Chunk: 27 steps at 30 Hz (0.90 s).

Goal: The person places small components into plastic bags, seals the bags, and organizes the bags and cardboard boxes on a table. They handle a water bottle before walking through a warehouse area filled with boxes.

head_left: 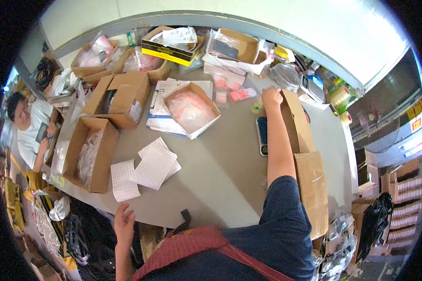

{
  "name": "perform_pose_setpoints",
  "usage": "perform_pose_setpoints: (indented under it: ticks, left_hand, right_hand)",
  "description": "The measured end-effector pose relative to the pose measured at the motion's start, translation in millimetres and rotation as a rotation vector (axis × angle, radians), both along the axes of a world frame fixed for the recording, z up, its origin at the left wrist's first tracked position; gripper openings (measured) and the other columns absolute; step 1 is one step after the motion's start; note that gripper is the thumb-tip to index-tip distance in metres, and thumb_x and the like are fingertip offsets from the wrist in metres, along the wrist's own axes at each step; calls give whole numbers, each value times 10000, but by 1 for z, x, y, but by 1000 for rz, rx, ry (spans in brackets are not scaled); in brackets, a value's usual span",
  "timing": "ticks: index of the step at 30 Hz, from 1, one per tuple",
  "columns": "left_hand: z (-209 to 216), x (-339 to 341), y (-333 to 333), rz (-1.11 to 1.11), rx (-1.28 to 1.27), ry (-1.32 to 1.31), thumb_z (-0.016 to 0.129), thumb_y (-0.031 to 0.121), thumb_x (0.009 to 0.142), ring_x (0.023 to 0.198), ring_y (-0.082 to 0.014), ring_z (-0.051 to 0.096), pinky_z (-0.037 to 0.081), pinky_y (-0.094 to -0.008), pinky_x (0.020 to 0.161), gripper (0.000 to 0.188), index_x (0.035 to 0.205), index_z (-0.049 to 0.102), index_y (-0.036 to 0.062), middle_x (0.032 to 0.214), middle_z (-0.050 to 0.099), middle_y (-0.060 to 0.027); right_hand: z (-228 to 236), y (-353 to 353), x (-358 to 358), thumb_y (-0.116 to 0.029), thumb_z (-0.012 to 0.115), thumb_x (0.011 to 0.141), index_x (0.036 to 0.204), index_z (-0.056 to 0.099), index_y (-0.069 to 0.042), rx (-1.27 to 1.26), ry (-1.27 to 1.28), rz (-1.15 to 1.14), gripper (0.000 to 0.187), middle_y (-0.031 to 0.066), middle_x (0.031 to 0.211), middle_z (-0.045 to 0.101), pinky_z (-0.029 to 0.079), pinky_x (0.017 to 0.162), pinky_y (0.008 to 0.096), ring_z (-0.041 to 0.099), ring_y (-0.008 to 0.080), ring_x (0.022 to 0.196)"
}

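My right arm stretches far across the table. My right hand (272, 97) is closed at the far corner of an open cardboard box (297, 119), just right of a roll of clear tape (257, 106). What its fingers hold, if anything, is hidden. Under the forearm's left side lies a small flat device with a dark top (262, 136). My left hand (124, 220) hovers off the table's near edge with fingers loosely apart and nothing in them. The nearest things to it are several white sheets with a small grid pattern (125, 181), lying loose on the grey table (206, 173).
A shallow carton of bagged items (192, 110) rests on papers at the middle. Cardboard boxes (91, 154) line the left side, and more cartons (171, 44) stand along the back. Pink packets (241, 94) and a scale (312, 87) lie far right. Another person (33, 126) is at left.
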<state>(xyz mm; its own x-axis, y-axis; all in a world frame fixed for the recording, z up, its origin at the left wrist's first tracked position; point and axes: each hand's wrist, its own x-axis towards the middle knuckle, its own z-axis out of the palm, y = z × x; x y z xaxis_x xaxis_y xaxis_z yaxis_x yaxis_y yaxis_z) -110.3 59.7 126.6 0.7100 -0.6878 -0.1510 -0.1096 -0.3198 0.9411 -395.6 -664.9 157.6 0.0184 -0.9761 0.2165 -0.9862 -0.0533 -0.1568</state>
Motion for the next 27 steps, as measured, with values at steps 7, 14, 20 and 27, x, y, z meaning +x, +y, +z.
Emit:
perform_pose_setpoints:
  ticks: [7, 14, 20, 27]
  left_hand:
    - [48, -11, -52, -177, 33, -272, 591, -29, 894, 1144, -254, 623, 501, -347, 963, 619, 1466, 353, -11, 1392, 501, -177]
    - [73, -28, -102, -179, -182, -119, 600, -55, 892, 1197, -279, 602, 511, -347, 944, 745, 1521, 209, 23, 1504, 358, -160]
    - [99, -41, -113, -266, -226, -177, 614, -115, 842, 1258, -339, 547, 494, -387, 1003, 817, 1521, 182, 20, 1528, 291, -170]
    - [104, -44, -115, -296, -194, -557, 723, -25, 771, 1371, -369, 414, 374, -436, 1117, 810, 1465, 308, 17, 1524, 317, -210]
  right_hand:
    - [25, 25, 21, -342, 577, 917, 1141, 674, -70, 14, 94, 216, 365, 175, 1143, 688, 554, 872, 444, 673, 320, 1062]
    - [91, 82, 20, -505, 695, 803, 859, 729, 32, -245, -131, 394, 542, 259, 928, 703, 546, 824, 464, 690, 383, 907]
    - [185, 138, 12, -495, 694, 796, 790, 720, 10, -166, -140, 459, 507, 238, 860, 704, 552, 787, 456, 690, 387, 850]
    - [253, 263, 21, -350, 763, 822, 777, 690, -17, -59, -567, 643, 344, 21, 552, 589, 438, 428, 252, 542, 81, 448]
